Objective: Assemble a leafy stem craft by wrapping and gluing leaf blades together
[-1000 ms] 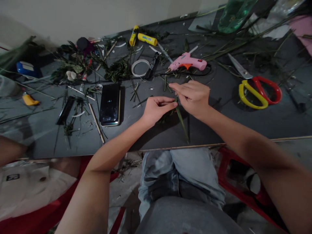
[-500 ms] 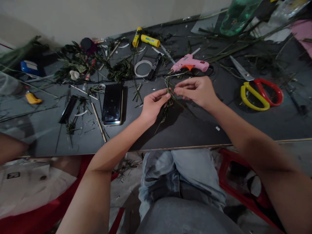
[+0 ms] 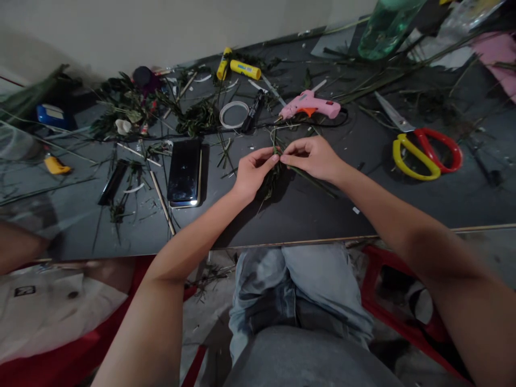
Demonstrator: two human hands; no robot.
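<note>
My left hand [image 3: 255, 171] pinches a small bundle of dark green plant strips [image 3: 274, 180], its ends hanging below the fingers. Thumb and forefinger of my right hand [image 3: 310, 157] are closed on the same bundle's strips, close against the left fingertips. A longer green strand [image 3: 316, 184] slants from under the right hand toward the lower right. Just beyond the hands lies a pink glue gun [image 3: 310, 105] with an orange trigger. Left of the left hand is a dark phone [image 3: 184, 173] lying flat.
Scissors [image 3: 427, 153] with red and yellow handles lie at the right. Behind are a tape ring [image 3: 234, 114], a black marker [image 3: 253, 111], yellow glue sticks [image 3: 245, 70] and a green bottle [image 3: 385, 29]. Plant scraps litter the dark table [image 3: 322, 220]. Another person's arm [image 3: 20, 239] is at far left.
My right hand has moved left and slightly down, and its fingers now meet the strips beside the left fingertips. The left hand keeps its pinch. The view has shifted slightly.
</note>
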